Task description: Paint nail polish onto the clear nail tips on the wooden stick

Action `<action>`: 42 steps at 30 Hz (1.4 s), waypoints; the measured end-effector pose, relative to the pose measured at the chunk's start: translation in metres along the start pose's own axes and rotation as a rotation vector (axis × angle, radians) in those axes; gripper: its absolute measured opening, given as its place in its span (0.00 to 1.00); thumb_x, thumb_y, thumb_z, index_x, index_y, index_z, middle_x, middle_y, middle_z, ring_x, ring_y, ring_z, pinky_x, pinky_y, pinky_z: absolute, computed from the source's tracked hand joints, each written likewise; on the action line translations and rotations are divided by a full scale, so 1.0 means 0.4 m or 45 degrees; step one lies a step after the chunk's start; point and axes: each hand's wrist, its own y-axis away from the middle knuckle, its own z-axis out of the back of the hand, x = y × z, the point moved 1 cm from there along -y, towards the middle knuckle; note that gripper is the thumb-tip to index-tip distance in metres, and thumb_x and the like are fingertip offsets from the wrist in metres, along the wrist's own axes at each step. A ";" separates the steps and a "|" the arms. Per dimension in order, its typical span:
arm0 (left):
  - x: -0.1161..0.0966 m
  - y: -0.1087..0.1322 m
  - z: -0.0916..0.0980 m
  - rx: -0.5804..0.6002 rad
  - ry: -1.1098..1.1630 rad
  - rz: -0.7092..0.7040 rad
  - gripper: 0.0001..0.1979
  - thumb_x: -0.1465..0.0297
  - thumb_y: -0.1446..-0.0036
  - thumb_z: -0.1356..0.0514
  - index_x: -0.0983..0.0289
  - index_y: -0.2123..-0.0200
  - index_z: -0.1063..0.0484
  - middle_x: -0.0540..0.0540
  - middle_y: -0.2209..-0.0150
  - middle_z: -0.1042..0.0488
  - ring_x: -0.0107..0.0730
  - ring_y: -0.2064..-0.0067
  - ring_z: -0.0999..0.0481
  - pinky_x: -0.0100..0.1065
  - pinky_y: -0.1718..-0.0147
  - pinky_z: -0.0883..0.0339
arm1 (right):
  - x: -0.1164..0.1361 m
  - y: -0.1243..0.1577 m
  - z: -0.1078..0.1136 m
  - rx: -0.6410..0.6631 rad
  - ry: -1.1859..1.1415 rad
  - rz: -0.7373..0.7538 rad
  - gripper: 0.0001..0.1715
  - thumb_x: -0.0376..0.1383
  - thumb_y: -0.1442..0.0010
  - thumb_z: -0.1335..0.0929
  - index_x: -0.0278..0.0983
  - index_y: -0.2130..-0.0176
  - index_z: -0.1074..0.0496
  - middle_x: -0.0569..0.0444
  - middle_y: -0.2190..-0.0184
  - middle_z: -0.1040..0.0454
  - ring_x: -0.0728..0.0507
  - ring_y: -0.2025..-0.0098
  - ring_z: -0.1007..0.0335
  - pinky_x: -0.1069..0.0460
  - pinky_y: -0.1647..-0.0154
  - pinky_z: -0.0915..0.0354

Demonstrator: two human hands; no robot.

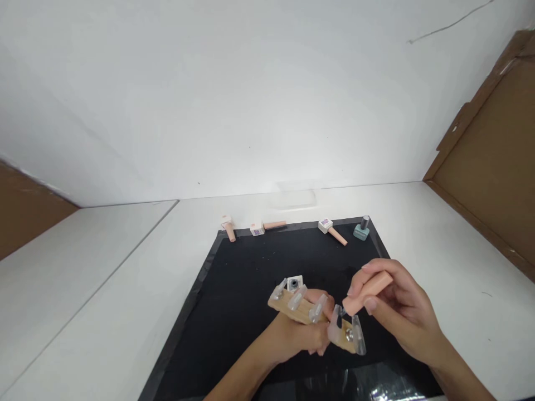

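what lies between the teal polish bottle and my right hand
Only bare black mat between teal polish bottle and right hand, seen in the head view.

Left hand (303, 336) partly hidden: its fingertips are tucked behind the wooden nail stand (292, 309) it grips. The brush tip under the peach cap (370, 291), pinched in the right hand (401, 312), is too small to make out. Labels on the small bottles (257, 229) beyond both hands are unreadable. The black mat (234, 289) and both forearms are cut off at the bottom edge.

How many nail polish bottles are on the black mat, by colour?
White bottles with peach caps, lying down: 3
Open white bottle: 1
Teal bottle, upright: 1
Total: 5
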 end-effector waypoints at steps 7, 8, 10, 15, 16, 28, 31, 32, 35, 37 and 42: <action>0.006 -0.001 -0.001 0.003 0.088 -0.075 0.17 0.66 0.61 0.32 0.66 0.82 0.38 0.44 0.85 0.36 0.14 0.88 0.41 0.18 0.91 0.48 | 0.000 -0.002 0.009 -0.117 -0.064 0.038 0.10 0.38 0.38 0.33 0.46 0.55 0.32 0.53 0.69 0.23 0.46 0.70 0.26 0.53 0.71 0.27; 0.005 -0.001 -0.002 0.011 0.094 -0.080 0.16 0.66 0.61 0.32 0.66 0.83 0.39 0.44 0.85 0.36 0.14 0.88 0.41 0.18 0.91 0.48 | 0.003 -0.002 0.008 -0.101 -0.092 0.042 0.10 0.39 0.38 0.33 0.46 0.55 0.32 0.53 0.69 0.23 0.46 0.72 0.26 0.54 0.74 0.28; 0.001 0.000 -0.005 0.025 0.093 -0.068 0.15 0.68 0.60 0.33 0.66 0.83 0.39 0.44 0.85 0.35 0.14 0.88 0.41 0.18 0.91 0.48 | 0.008 -0.001 0.005 -0.048 -0.128 0.032 0.10 0.39 0.39 0.33 0.46 0.55 0.31 0.54 0.69 0.23 0.47 0.74 0.27 0.55 0.78 0.30; -0.002 -0.001 -0.004 0.040 0.093 -0.033 0.12 0.74 0.61 0.34 0.67 0.82 0.37 0.45 0.84 0.33 0.15 0.87 0.39 0.17 0.90 0.47 | 0.013 0.006 -0.003 0.091 -0.128 -0.004 0.11 0.36 0.37 0.34 0.47 0.53 0.32 0.54 0.65 0.23 0.48 0.69 0.27 0.56 0.71 0.30; -0.001 -0.002 -0.002 0.052 0.106 -0.044 0.12 0.74 0.60 0.34 0.67 0.82 0.37 0.45 0.84 0.33 0.15 0.87 0.38 0.17 0.90 0.46 | 0.012 0.007 -0.003 0.108 -0.118 0.000 0.12 0.35 0.36 0.34 0.47 0.53 0.32 0.54 0.64 0.23 0.48 0.68 0.27 0.56 0.69 0.30; 0.019 -0.007 0.010 0.157 0.216 -0.130 0.14 0.73 0.59 0.32 0.68 0.82 0.36 0.45 0.84 0.34 0.14 0.87 0.39 0.16 0.89 0.44 | 0.008 0.001 -0.001 0.096 -0.071 0.081 0.15 0.32 0.36 0.35 0.48 0.50 0.33 0.55 0.65 0.23 0.49 0.65 0.27 0.56 0.64 0.30; 0.027 -0.009 0.014 0.180 0.272 -0.153 0.12 0.74 0.59 0.32 0.69 0.81 0.33 0.46 0.82 0.33 0.14 0.86 0.37 0.17 0.90 0.44 | 0.000 0.002 0.003 0.006 -0.225 0.066 0.12 0.34 0.37 0.33 0.45 0.53 0.31 0.56 0.66 0.23 0.51 0.69 0.28 0.60 0.68 0.31; 0.029 -0.009 0.015 0.190 0.294 -0.165 0.11 0.74 0.59 0.32 0.69 0.81 0.33 0.46 0.82 0.33 0.14 0.86 0.37 0.17 0.89 0.43 | -0.002 0.002 0.003 -0.004 -0.287 0.062 0.11 0.34 0.38 0.33 0.44 0.54 0.30 0.56 0.66 0.23 0.53 0.71 0.29 0.61 0.70 0.31; 0.029 -0.008 0.017 0.205 0.307 -0.158 0.10 0.76 0.60 0.32 0.69 0.80 0.32 0.47 0.82 0.32 0.14 0.85 0.36 0.17 0.88 0.41 | -0.004 0.003 -0.003 0.061 -0.413 0.041 0.11 0.34 0.38 0.32 0.44 0.54 0.30 0.57 0.66 0.23 0.54 0.71 0.28 0.62 0.71 0.31; 0.026 -0.007 0.016 0.193 0.299 -0.138 0.10 0.77 0.61 0.31 0.69 0.80 0.32 0.47 0.81 0.32 0.14 0.85 0.36 0.16 0.88 0.41 | -0.003 0.005 -0.009 0.124 -0.420 0.029 0.12 0.33 0.38 0.33 0.45 0.53 0.30 0.56 0.65 0.23 0.52 0.67 0.26 0.61 0.67 0.30; 0.025 -0.007 0.015 0.196 0.278 -0.170 0.10 0.77 0.59 0.32 0.69 0.80 0.32 0.46 0.82 0.33 0.13 0.85 0.37 0.16 0.87 0.41 | -0.002 0.010 -0.010 0.186 -0.299 0.087 0.14 0.32 0.36 0.34 0.45 0.51 0.32 0.54 0.64 0.24 0.49 0.63 0.27 0.56 0.62 0.29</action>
